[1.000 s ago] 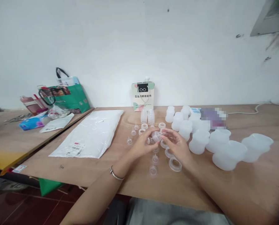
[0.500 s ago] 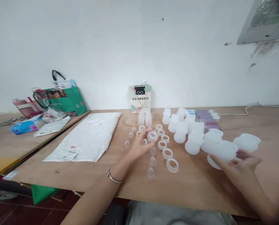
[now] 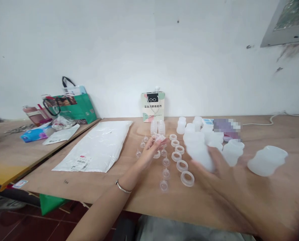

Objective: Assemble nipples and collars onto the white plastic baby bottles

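My left hand (image 3: 148, 150) is closed on a clear baby bottle nipple (image 3: 160, 137) that appears to be seated in a collar ring. Lifted and tilted in my right hand (image 3: 221, 165) is a frosted white bottle (image 3: 198, 152), blurred by motion. Clear nipples (image 3: 166, 162) stand in two columns near my left hand, partly hidden by it. Beside them runs a line of translucent collar rings (image 3: 182, 166). More frosted bottles stand behind the held one, and another bottle (image 3: 267, 161) is at the far right.
Two clear domed caps (image 3: 157, 127) stand before a paper bag (image 3: 153, 107) at the wall. A white plastic mailer (image 3: 94, 145) lies on the left of the wooden table (image 3: 149, 201). Farther left, a second table bears a green bag (image 3: 81, 108) and a blue packet (image 3: 36, 133).
My right hand has carried one bottle leftward from the right side, close to the rings. My left hand has turned the nipple and ring. The view has shifted slightly.
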Tool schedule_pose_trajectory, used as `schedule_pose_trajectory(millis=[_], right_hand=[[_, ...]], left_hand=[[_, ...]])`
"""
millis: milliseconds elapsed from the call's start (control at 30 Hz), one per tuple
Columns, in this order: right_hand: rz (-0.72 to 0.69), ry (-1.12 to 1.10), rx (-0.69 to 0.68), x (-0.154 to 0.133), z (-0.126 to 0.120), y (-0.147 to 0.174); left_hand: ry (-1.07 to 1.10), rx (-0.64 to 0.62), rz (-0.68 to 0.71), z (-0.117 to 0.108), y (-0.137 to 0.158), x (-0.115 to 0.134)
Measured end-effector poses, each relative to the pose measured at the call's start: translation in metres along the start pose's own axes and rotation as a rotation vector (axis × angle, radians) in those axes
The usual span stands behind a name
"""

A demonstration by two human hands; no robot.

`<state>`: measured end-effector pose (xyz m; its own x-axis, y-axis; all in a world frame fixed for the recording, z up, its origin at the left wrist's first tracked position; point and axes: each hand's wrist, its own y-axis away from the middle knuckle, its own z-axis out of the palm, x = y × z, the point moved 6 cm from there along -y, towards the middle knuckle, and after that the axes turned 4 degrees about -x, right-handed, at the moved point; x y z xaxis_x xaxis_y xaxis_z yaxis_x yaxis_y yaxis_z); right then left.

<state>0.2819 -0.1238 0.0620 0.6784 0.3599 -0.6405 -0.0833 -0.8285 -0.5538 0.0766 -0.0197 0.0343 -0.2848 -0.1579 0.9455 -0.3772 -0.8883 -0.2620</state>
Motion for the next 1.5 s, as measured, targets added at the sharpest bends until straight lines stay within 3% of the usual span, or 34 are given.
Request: schedule_pose_trajectory(millis=[167,300,733,1067,1167,1367,1500], right_hand=[[-0.121,-0.058,-0.278,-0.01,0.066,-0.044],[-0.162,-0.088,-0.305,-0.008,0.084,-0.047],[-0.251,-0.018,-0.235,-0.008,0.078,-0.041],[-0.306,-0.021,-0.195,-0.017,0.075,-0.034],[-0.318,-0.027,-0.188,-0.017,0.076,-0.032],[-0.314,0.03,-0.161,-0.015,0.074,-0.033],[-0.374,0.072,-0.112,-0.016,0.072,-0.033]], left_hand=[[0.148,0.009,-0.023,-0.006,-0.002,-0.003],[0.143,0.017,-0.048,-0.005,-0.002,0.0],[0.207,0.021,-0.084,0.001,0.0,-0.01],[0.619,0.013,-0.124,-0.006,0.002,0.009],[0.54,0.005,-0.123,-0.002,0.003,0.006],[0.168,-0.006,-0.026,-0.001,0.002,0.008],[0.086,0.003,0.032,-0.003,0.002,0.009]])
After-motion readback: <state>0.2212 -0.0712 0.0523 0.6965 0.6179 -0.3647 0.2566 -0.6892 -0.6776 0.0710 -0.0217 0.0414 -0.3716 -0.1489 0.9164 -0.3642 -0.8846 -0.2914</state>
